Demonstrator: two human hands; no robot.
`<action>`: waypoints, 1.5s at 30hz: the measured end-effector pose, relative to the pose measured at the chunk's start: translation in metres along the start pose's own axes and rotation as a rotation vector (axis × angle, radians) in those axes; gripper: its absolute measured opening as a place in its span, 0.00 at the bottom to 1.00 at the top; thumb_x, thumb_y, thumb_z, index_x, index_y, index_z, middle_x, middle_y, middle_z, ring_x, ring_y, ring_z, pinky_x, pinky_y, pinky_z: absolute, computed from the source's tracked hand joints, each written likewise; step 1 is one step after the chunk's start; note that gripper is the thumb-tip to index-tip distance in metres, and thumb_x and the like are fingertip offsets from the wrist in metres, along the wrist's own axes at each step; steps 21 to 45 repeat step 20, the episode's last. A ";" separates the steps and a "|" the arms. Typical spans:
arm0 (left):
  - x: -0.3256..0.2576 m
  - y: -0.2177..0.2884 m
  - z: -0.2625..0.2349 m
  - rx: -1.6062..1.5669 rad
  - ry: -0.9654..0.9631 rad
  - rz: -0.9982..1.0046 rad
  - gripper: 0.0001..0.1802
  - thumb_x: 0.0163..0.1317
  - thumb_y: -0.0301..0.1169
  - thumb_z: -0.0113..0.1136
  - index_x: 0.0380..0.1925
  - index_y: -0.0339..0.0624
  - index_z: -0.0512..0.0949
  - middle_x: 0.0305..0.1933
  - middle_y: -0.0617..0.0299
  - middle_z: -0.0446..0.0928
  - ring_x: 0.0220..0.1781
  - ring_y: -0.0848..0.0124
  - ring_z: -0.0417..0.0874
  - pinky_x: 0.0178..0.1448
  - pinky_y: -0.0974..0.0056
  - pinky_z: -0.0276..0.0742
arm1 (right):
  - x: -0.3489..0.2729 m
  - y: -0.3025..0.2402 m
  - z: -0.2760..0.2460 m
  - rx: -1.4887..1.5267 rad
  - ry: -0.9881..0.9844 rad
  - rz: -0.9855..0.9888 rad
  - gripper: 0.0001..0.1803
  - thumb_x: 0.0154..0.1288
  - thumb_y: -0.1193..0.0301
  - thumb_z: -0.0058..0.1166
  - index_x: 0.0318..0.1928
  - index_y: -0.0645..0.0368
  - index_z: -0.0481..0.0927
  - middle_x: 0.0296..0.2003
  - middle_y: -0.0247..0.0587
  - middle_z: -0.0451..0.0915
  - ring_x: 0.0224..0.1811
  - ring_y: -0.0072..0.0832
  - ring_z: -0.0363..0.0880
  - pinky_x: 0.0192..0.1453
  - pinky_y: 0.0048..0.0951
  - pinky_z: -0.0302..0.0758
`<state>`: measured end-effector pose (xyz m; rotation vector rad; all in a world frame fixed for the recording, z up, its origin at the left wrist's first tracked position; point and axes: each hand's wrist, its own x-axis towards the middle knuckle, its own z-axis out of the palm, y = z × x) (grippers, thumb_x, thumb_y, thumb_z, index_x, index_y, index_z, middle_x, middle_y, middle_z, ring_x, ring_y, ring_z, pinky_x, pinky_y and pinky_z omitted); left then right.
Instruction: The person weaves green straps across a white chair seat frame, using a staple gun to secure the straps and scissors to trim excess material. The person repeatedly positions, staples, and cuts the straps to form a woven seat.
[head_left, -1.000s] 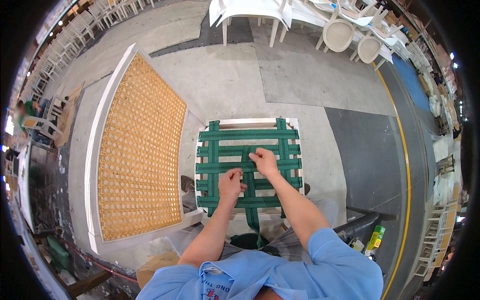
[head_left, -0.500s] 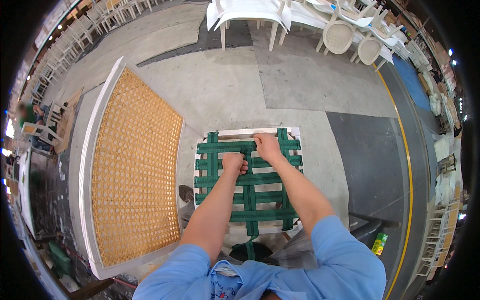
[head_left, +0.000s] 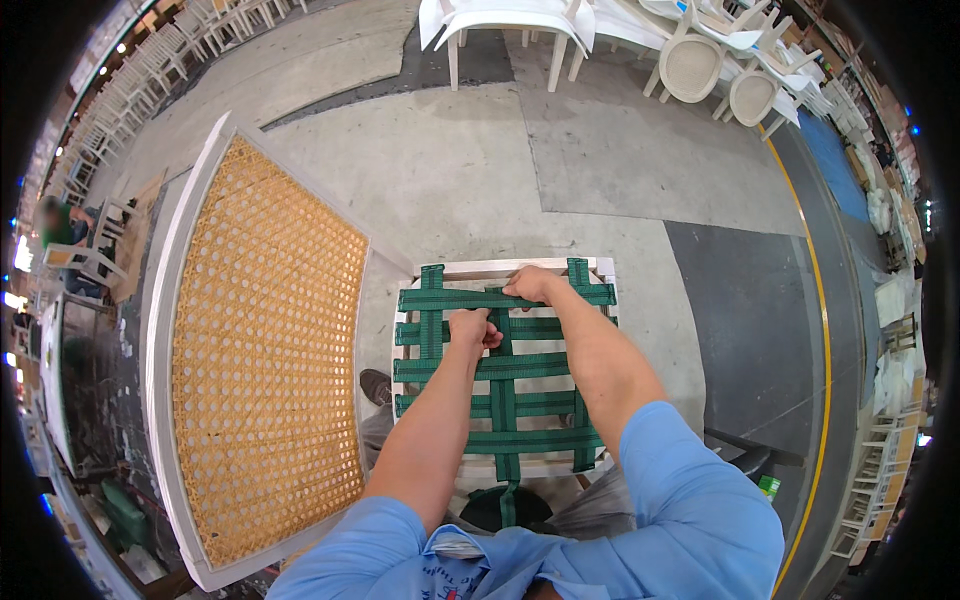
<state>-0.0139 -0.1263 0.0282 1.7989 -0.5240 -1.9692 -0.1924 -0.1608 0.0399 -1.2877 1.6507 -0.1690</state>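
Note:
Green webbing straps [head_left: 520, 365] are woven crosswise over a white chair seat frame [head_left: 465, 269]. My left hand [head_left: 474, 328], fingers curled, is closed on the middle lengthwise strap [head_left: 502, 342] between the two farthest cross straps. Just ahead and to the right, my right hand [head_left: 534, 285] pinches webbing where that strap meets the farthest cross strap [head_left: 450, 299]. Its fingertips are partly hidden, so the exact grip is hard to see. The middle strap's near end hangs over the frame's front edge toward my lap. Side lengthwise straps [head_left: 431, 325] pass over and under the cross straps.
The chair's tall cane-panelled back [head_left: 270, 350] rises at the left of the seat. White chairs [head_left: 508, 25] stand covered at the far side, with more stacked upside down [head_left: 690, 70]. Another person [head_left: 62, 225] sits at the far left. A shoe [head_left: 376, 387] shows beside the seat.
My right hand has shifted slightly nearer, its fingers now bent down over the farthest cross strap. My left hand stays at the middle strap. The whole view has shifted a little.

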 end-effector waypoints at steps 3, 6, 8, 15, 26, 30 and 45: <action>-0.009 0.001 -0.002 0.017 -0.036 0.030 0.07 0.74 0.29 0.56 0.41 0.34 0.75 0.23 0.54 0.79 0.20 0.59 0.83 0.24 0.52 0.83 | 0.001 0.005 0.009 -0.046 0.125 -0.081 0.17 0.67 0.61 0.66 0.48 0.58 0.89 0.41 0.45 0.89 0.41 0.35 0.87 0.52 0.40 0.81; -0.028 0.002 -0.005 -0.068 -0.091 0.052 0.13 0.75 0.30 0.55 0.52 0.33 0.75 0.31 0.51 0.83 0.25 0.61 0.86 0.29 0.57 0.85 | -0.015 0.010 0.019 -0.023 0.374 -0.114 0.16 0.66 0.60 0.65 0.48 0.55 0.89 0.45 0.46 0.89 0.45 0.41 0.87 0.55 0.42 0.81; -0.054 -0.012 -0.014 -0.137 -0.066 0.263 0.17 0.76 0.31 0.54 0.60 0.33 0.74 0.36 0.50 0.85 0.27 0.63 0.86 0.31 0.61 0.85 | -0.024 0.010 0.021 0.023 0.519 -0.025 0.13 0.67 0.62 0.63 0.47 0.55 0.88 0.44 0.45 0.88 0.49 0.44 0.86 0.55 0.42 0.80; -0.090 -0.037 -0.040 0.135 -0.001 0.463 0.20 0.76 0.31 0.55 0.63 0.35 0.77 0.37 0.55 0.85 0.28 0.70 0.86 0.31 0.66 0.83 | -0.033 0.005 0.018 0.151 0.614 -0.169 0.13 0.69 0.62 0.62 0.47 0.56 0.88 0.44 0.46 0.88 0.48 0.44 0.86 0.55 0.42 0.80; -0.037 0.026 -0.006 0.294 0.018 0.573 0.19 0.73 0.30 0.59 0.62 0.41 0.79 0.37 0.57 0.85 0.30 0.69 0.87 0.33 0.65 0.84 | -0.037 0.004 0.020 0.197 0.614 -0.103 0.14 0.69 0.62 0.62 0.48 0.56 0.88 0.44 0.46 0.88 0.48 0.44 0.86 0.56 0.41 0.80; -0.037 0.026 -0.006 0.294 0.018 0.573 0.19 0.73 0.30 0.59 0.62 0.41 0.79 0.37 0.57 0.85 0.30 0.69 0.87 0.33 0.65 0.84 | -0.037 0.004 0.020 0.197 0.614 -0.103 0.14 0.69 0.62 0.62 0.48 0.56 0.88 0.44 0.46 0.88 0.48 0.44 0.86 0.56 0.41 0.80; -0.037 0.026 -0.006 0.294 0.018 0.573 0.19 0.73 0.30 0.59 0.62 0.41 0.79 0.37 0.57 0.85 0.30 0.69 0.87 0.33 0.65 0.84 | -0.037 0.004 0.020 0.197 0.614 -0.103 0.14 0.69 0.62 0.62 0.48 0.56 0.88 0.44 0.46 0.88 0.48 0.44 0.86 0.56 0.41 0.80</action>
